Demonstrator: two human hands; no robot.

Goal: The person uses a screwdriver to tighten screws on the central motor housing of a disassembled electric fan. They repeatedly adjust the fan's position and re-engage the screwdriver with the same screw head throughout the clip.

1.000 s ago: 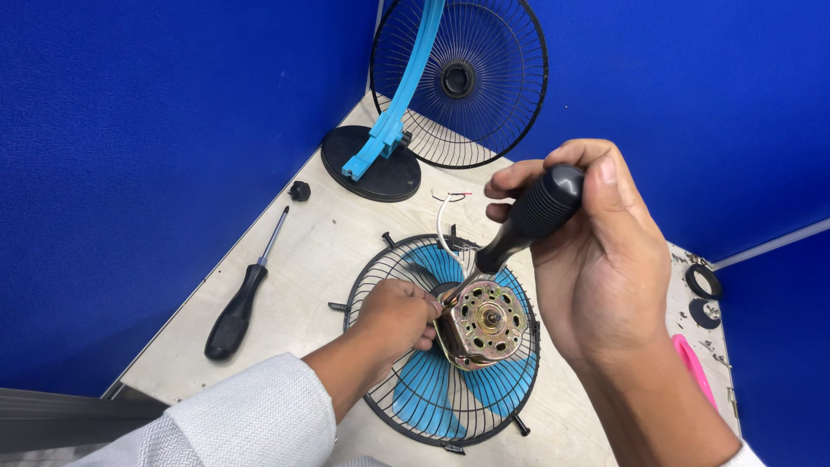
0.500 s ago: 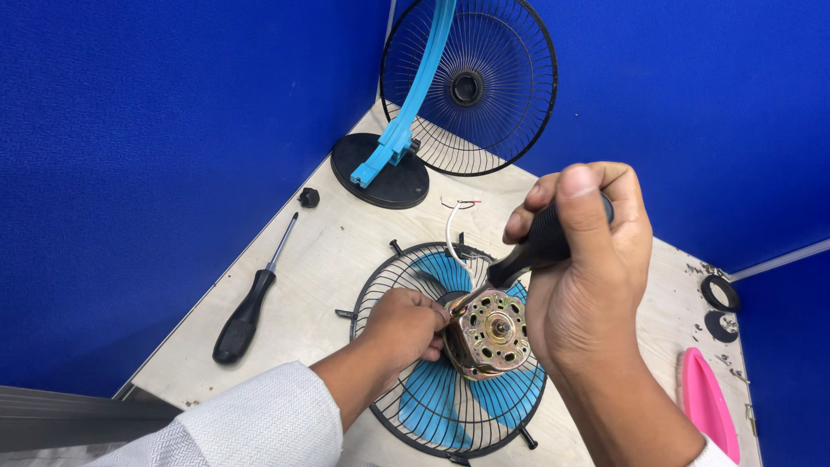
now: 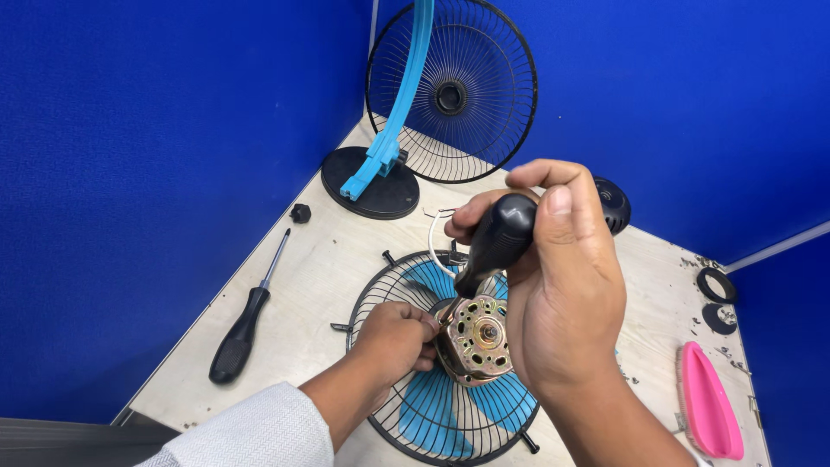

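My right hand (image 3: 562, 277) grips the black handle of a screwdriver (image 3: 497, 238), whose tip points down at the upper left rim of a brass-coloured fan motor (image 3: 475, 339). My left hand (image 3: 393, 342) pinches the motor's left side. The motor rests on a black wire fan guard (image 3: 393, 281) with blue blades (image 3: 441, 406) beneath, lying flat on the pale table (image 3: 328, 259). A white wire (image 3: 432, 238) loops out behind the motor.
A second black-handled screwdriver (image 3: 246, 320) lies at the left. A blue fan stand on a black base (image 3: 372, 186) and another wire guard (image 3: 454, 91) stand at the back. A small black knob (image 3: 300, 213), black rings (image 3: 716, 285), a black cap (image 3: 612, 204) and a pink brush (image 3: 709, 402) lie around.
My right hand has tilted the screwdriver and brought its tip down onto the motor's upper left edge. My left hand stays on the motor's side.
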